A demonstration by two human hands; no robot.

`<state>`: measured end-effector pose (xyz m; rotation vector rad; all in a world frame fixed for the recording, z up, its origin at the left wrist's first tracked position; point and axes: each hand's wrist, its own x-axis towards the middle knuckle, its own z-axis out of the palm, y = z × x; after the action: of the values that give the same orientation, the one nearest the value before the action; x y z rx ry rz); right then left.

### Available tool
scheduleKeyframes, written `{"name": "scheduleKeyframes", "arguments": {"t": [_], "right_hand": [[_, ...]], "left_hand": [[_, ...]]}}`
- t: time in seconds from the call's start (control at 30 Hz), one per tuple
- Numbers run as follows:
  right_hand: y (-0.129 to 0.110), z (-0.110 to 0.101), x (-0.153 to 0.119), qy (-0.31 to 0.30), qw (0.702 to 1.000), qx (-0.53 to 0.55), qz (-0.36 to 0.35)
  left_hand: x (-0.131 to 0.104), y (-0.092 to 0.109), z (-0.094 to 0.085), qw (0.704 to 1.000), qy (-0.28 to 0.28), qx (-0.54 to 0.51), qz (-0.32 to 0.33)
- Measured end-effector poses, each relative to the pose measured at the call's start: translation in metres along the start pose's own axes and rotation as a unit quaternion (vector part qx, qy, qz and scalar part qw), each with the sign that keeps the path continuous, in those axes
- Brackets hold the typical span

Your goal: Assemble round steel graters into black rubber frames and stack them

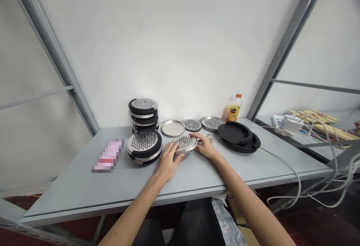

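A stack of round perforated metal discs [185,144] is held between my hands above the grey table, slightly tilted. My left hand [168,162] grips its left edge, fingers on the top and thumb along the near side. At the right edge, the fingers of my right hand [206,145] press against the rim. Just left of my left hand lies a pile of metal discs topped by a black-rimmed grater disc [144,143]. Behind the held stack are a plain metal lid [173,128] and a small perforated disc [192,125].
A taller stack of black-rimmed discs [144,105] stands at the back left. Black round trays [236,132], a perforated disc [213,123], small metal clips [209,137] and a juice bottle [234,108] are to the right. A blurred pink item [109,156] lies left; cables hang right.
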<state>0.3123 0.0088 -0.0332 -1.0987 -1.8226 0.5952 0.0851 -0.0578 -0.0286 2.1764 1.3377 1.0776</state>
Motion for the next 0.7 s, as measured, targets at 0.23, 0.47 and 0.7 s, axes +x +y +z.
{"name": "scheduleKeyframes", "arguments": {"t": [0.23, 0.47, 0.7], "right_hand": [[0.001, -0.005, -0.001, 0.025, 0.996, -0.055, -0.063], [-0.013, -0.012, -0.002, 0.020, 0.997, 0.023, -0.065], [-0.021, -0.009, -0.002, -0.122, 0.979, 0.163, 0.012]], "left_hand": [[-0.004, 0.002, -0.002, 0.999, -0.018, 0.033, 0.017], [0.001, 0.000, -0.003, 0.997, 0.019, -0.050, 0.057], [-0.001, 0.007, -0.006, 0.971, 0.040, -0.206, 0.117]]}}
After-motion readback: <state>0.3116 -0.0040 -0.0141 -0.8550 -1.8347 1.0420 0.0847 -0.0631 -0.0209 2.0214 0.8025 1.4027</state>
